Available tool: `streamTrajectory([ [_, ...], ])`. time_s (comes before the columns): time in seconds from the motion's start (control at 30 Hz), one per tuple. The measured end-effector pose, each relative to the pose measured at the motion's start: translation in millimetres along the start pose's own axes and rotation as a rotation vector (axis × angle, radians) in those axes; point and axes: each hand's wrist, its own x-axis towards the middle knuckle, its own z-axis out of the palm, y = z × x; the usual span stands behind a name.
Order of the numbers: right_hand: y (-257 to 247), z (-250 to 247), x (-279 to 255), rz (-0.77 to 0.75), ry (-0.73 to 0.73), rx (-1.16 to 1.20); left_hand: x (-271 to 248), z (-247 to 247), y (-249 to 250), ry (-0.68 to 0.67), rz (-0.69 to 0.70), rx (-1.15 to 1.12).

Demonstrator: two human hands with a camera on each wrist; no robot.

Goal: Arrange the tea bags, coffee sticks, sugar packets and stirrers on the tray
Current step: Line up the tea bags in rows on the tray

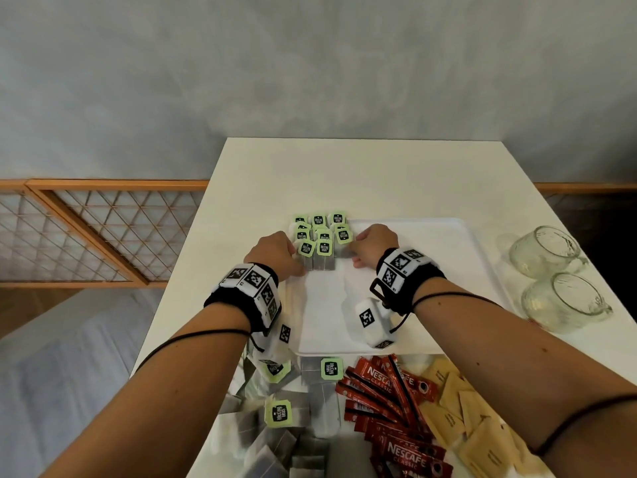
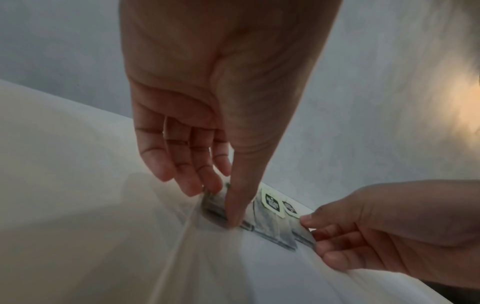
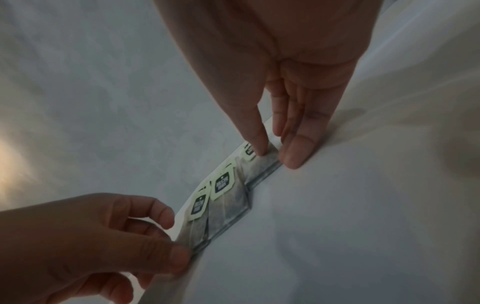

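The block of tea bags (image 1: 320, 241) is laid in the far left corner of the white tray (image 1: 431, 288), and it is framed by both hands. The left hand (image 1: 275, 251) is placed at the left end of the nearest row, the right hand (image 1: 374, 244) at the right end, so the row lies directly between the fingers. Its long axis runs from left to right, across the line of the arms, and both hands are about equally near to it.

In the left wrist view, the thumb and fingertips of the left hand are set on the end bag; the fingers are nearly straight and a real pinch cannot be confirmed. In the right wrist view, the fingers of the right hand (image 3: 296, 152) are held straight and pressed down at the edge of the last bag (image 3: 259, 170). The coming move is judged to be a small squeeze or nudge along this axis, so that the row is made even.

About nine green tags are counted in the block, in three rows of three. On the table (image 1: 344, 174) near the body, loose tea bags (image 1: 331, 369) are scattered; three tags are visible, more bags lie partly hidden. The red coffee sticks (image 1: 379, 384) and the tan sugar packets (image 1: 448, 395) are overlapped, so an exact count is not possible. No stirrers are seen. Two glass cups (image 1: 544, 250) are placed to the right of the tray.
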Motion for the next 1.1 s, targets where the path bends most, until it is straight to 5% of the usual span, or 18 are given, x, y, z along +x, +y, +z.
streamTrajectory([
  [0.17, 0, 1, -1, 0.000, -0.072, 0.056, -3, -4, 6, -0.002, 0.019, 0.027],
  [0.37, -1, -10, -26, -0.132, 0.074, 0.136, -19, -31, -2, -0.033, 0.037, -0.007],
  [0.5, 3, 0, -63, -0.288, -0.077, 0.137, -51, -46, -16, -0.088, 0.105, 0.101],
  [0.73, 10, 34, -116, -0.477, -0.488, -0.246, -114, -23, -43, -0.234, 0.117, 0.315],
  [0.93, 14, 44, -130, -0.500, -0.490, -0.338, -130, -6, -60, -0.081, 0.160, 0.419],
  [1.1, 8, 54, -139, -0.542, -0.453, -0.459, -118, -15, -69, -0.240, 0.113, 0.271],
])
